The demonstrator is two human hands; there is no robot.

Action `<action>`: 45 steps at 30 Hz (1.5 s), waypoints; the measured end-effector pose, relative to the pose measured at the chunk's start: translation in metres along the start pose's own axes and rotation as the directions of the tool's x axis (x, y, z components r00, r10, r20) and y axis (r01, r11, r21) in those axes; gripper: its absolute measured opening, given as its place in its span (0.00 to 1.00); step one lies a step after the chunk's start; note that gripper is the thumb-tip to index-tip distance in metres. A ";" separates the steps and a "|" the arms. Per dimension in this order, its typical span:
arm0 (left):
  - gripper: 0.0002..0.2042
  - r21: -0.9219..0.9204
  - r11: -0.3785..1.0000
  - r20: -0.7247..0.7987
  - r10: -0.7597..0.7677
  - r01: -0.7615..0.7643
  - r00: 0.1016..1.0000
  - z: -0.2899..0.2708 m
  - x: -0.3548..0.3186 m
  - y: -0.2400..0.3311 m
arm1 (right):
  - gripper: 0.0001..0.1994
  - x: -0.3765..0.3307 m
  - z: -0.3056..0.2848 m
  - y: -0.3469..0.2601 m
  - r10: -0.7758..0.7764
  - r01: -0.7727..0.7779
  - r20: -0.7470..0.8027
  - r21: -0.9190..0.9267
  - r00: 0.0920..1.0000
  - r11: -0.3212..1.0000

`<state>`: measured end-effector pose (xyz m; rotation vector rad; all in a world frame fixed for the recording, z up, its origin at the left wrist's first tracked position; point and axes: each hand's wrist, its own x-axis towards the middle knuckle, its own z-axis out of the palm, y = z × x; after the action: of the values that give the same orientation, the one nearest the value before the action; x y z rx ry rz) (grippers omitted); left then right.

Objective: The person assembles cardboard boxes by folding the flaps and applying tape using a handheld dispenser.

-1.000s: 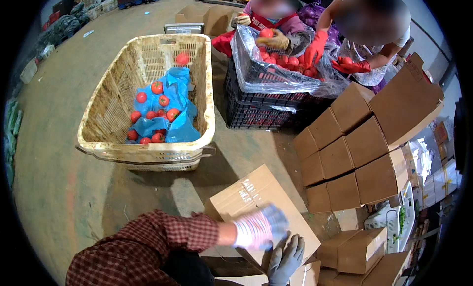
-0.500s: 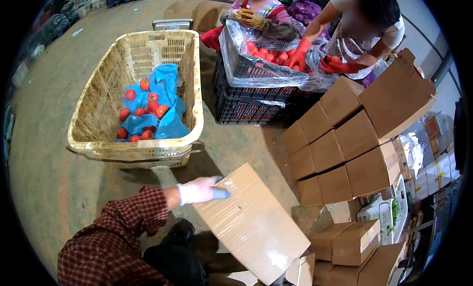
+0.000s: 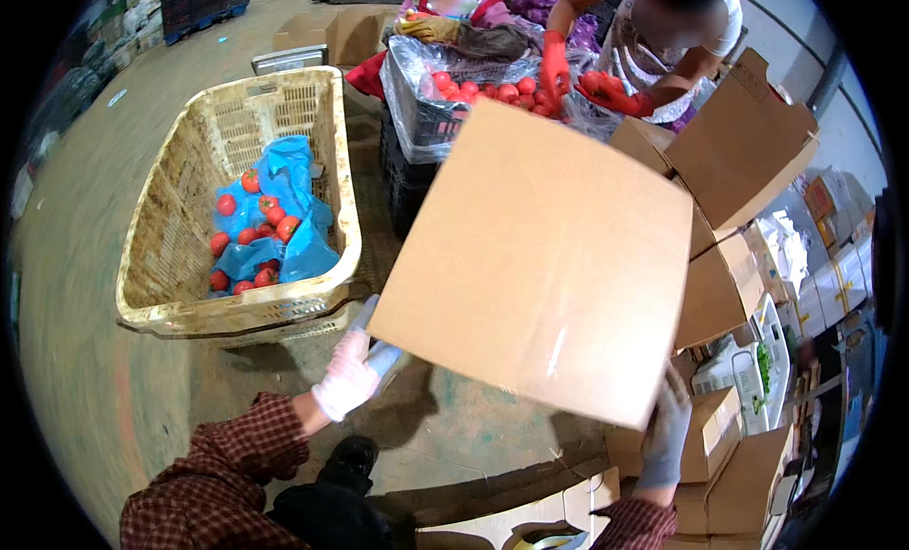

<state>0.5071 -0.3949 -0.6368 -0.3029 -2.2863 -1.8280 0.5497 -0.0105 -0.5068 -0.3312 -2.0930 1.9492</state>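
The left hand [image 3: 348, 375], in a pale glove with a checked sleeve behind it, grips the lower left edge of a large cardboard box [image 3: 544, 261], fingers closed round the corner. The right hand [image 3: 666, 427], in a grey glove, clasps the box at its lower right corner — the two hands hold it up off the floor, tilted, its broad plain face turned toward the camera. Below the box lie flattened cardboard pieces [image 3: 511, 522] and the person's dark shoe [image 3: 348, 458] on the concrete floor [image 3: 104, 399].

Just left of the box stands a big cream plastic basket [image 3: 189, 304] with a blue plastic bag [image 3: 289, 238] and loose tomatoes [image 3: 248, 236] in its bottom. To the right, near the box, is a stack of more cardboard boxes [image 3: 739, 162], some with open flaps.

Further back, a dark crate [image 3: 417, 133] lined with clear plastic holds more tomatoes — two other people stand at it, one with red gloves [image 3: 554, 67] reaching in.
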 end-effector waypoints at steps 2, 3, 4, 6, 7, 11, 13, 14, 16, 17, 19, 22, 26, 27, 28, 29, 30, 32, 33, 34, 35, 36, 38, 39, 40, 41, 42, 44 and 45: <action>0.34 -0.238 0.846 0.062 -0.477 0.478 0.876 0.010 -0.007 -0.058 | 0.20 0.013 0.012 0.006 0.087 -0.063 -0.102 0.222 0.991 0.973; 0.38 -0.483 0.618 0.169 -0.630 0.620 0.758 0.031 0.000 -0.023 | 0.20 0.016 0.001 0.020 0.053 -0.032 -0.098 0.204 0.994 0.978; 0.43 -0.467 0.563 0.249 -0.657 0.682 0.712 0.040 -0.003 -0.039 | 0.20 0.013 -0.001 0.035 0.045 -0.038 -0.034 0.171 0.998 0.985; 0.44 -0.393 0.415 0.384 -0.737 0.821 0.557 0.052 -0.008 -0.052 | 0.19 -0.005 -0.004 0.063 0.042 -0.051 0.091 0.103 0.995 0.993; 0.45 -0.317 0.484 0.432 -0.692 0.816 0.578 0.057 -0.006 -0.051 | 0.19 -0.028 0.003 0.068 0.187 -0.189 0.028 0.149 0.982 0.971; 0.45 -0.003 0.866 0.560 -0.413 0.500 0.718 0.083 0.036 -0.071 | 0.17 -0.112 -0.034 0.126 0.450 -0.432 -0.137 0.142 0.883 0.891; 0.40 0.060 0.905 0.601 -0.370 0.421 0.709 0.101 0.070 -0.069 | 0.17 -0.163 -0.059 0.127 0.566 -0.526 -0.291 0.207 0.772 0.825; 0.37 0.050 0.876 0.611 -0.407 0.480 0.679 0.106 0.087 -0.065 | 0.16 -0.192 -0.071 0.129 0.537 -0.498 -0.357 0.202 0.765 0.844; 0.35 0.044 0.921 0.505 -0.354 0.386 0.787 0.103 0.104 -0.067 | 0.15 -0.239 -0.094 0.132 0.506 -0.473 -0.513 0.206 0.693 0.857; 0.38 0.060 0.852 0.433 -0.492 0.520 0.755 0.100 0.104 -0.071 | 0.14 -0.274 -0.110 0.138 0.463 -0.458 -0.612 0.179 0.642 0.871; 0.43 0.104 0.836 0.389 -0.533 0.539 0.751 0.096 0.101 -0.092 | 0.12 -0.338 -0.147 0.157 0.343 -0.525 -0.807 0.048 0.480 0.850; 0.41 0.079 0.643 0.457 -0.703 0.762 0.545 0.100 0.061 -0.123 | 0.12 -0.445 -0.184 0.181 0.168 -0.693 -0.959 -0.038 0.227 0.720; 0.23 0.273 0.609 0.745 -0.624 0.745 0.237 0.120 0.034 -0.076 | 0.21 -0.513 -0.166 0.199 0.178 -0.969 -0.974 -0.095 0.138 0.230; 0.22 0.304 0.650 0.767 -0.601 0.697 0.225 0.123 0.025 -0.046 | 0.21 -0.518 -0.165 0.206 0.163 -0.984 -0.980 -0.087 0.113 0.156; 0.21 0.332 0.691 0.783 -0.581 0.642 0.221 0.122 0.021 -0.014 | 0.22 -0.509 -0.163 0.212 0.156 -0.992 -0.983 -0.083 0.096 0.090; 0.20 0.363 0.731 0.799 -0.564 0.578 0.211 0.122 0.019 0.014 | 0.23 -0.513 -0.163 0.220 0.145 -0.994 -0.989 -0.010 0.026 0.105; 0.20 0.384 0.756 0.814 -0.548 0.531 0.191 0.124 0.017 0.039 | 0.24 -0.519 -0.167 0.229 0.131 -0.992 -0.991 0.057 -0.042 0.115; 0.20 0.418 0.796 0.838 -0.524 0.439 0.152 0.128 0.018 0.075 | 0.25 -0.531 -0.168 0.240 0.147 -0.978 -0.977 0.174 -0.156 0.119; 0.20 0.390 0.795 0.860 -0.495 0.464 0.125 0.126 0.019 0.091 | 0.26 -0.535 -0.172 0.243 0.180 -0.969 -0.965 0.216 -0.193 0.121; 0.20 0.365 0.817 0.871 -0.469 0.446 0.145 0.124 0.017 0.106 | 0.26 -0.539 -0.179 0.243 0.202 -0.961 -0.953 0.252 -0.226 0.116; 0.20 0.340 0.837 0.882 -0.443 0.429 0.164 0.122 0.011 0.124 | 0.26 -0.543 -0.184 0.243 0.210 -0.962 -0.954 0.244 -0.215 0.121; 0.20 0.315 0.856 0.891 -0.415 0.411 0.181 0.121 0.006 0.136 | 0.26 -0.548 -0.189 0.244 0.218 -0.963 -0.954 0.236 -0.206 0.126; 0.18 0.356 0.853 0.875 -0.448 0.382 0.184 0.120 -0.006 0.149 | 0.26 -0.560 -0.197 0.246 0.234 -0.966 -0.955 0.221 -0.185 0.136; 0.17 0.367 0.845 0.867 -0.462 0.389 0.188 0.123 -0.017 0.158 | 0.24 -0.566 -0.200 0.248 0.213 -0.976 -0.969 0.159 -0.125 0.150; 0.17 0.377 0.838 0.858 -0.476 0.395 0.191 0.125 -0.027 0.165 | 0.24 -0.572 -0.203 0.252 0.202 -0.986 -0.976 0.103 -0.076 0.130; 0.15 0.375 0.821 0.857 -0.484 0.430 0.177 0.125 -0.035 0.170 | 0.23 -0.577 -0.205 0.255 0.192 -0.993 -0.981 0.049 -0.027 0.109; 0.15 0.400 0.823 0.852 -0.496 0.403 0.169 0.123 -0.039 0.168 | 0.22 -0.578 -0.206 0.258 0.183 -0.996 -0.983 -0.008 0.025 0.093; 0.15 0.444 0.822 0.840 -0.521 0.358 0.153 0.123 -0.047 0.157 | 0.21 -0.574 -0.207 0.249 0.206 -0.996 -0.976 -0.058 0.071 0.066; 0.16 0.462 0.798 0.822 -0.549 0.386 0.152 0.127 -0.051 0.158 | 0.21 -0.575 -0.207 0.245 0.215 -0.996 -0.973 -0.079 0.088 0.048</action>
<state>0.5967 -0.2389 -0.5303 -0.9580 -3.7046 -1.9855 1.1584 0.0055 -0.7577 -2.5035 -1.9270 0.2634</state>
